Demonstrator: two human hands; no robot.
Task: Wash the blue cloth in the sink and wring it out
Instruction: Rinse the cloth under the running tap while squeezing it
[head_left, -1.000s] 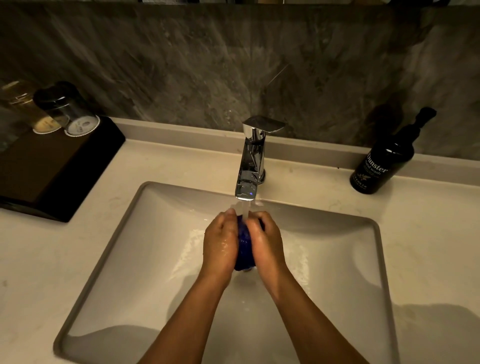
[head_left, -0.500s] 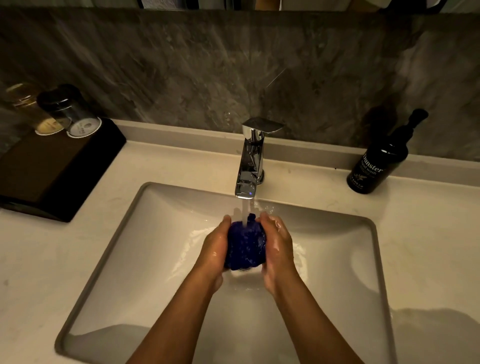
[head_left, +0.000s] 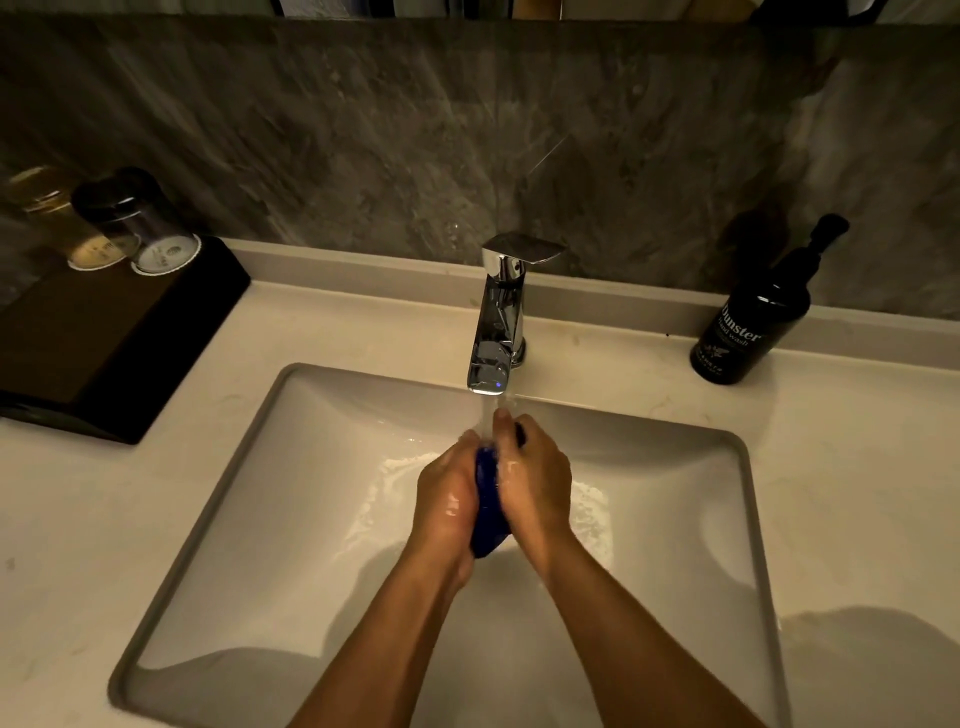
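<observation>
The blue cloth (head_left: 488, 506) is bunched into a narrow wad, squeezed between my two palms over the white sink (head_left: 291, 519). My left hand (head_left: 448, 499) grips it from the left and my right hand (head_left: 535, 483) from the right, fingers curled around it. Only a thin blue strip and its lower end show between the hands. Water runs from the chrome faucet (head_left: 497, 322) straight onto my fingertips and the cloth. Both hands look wet.
A black hand wash pump bottle (head_left: 753, 322) stands at the back right of the pale counter (head_left: 857, 467). At back left, a dark tray (head_left: 104, 343) carries two upturned glasses (head_left: 140, 223). A grey stone wall rises behind the faucet.
Half a second ago the cloth bulged as a round ball between my parted hands. My palms have since closed together and pressed it flat, as they were a second ago.
</observation>
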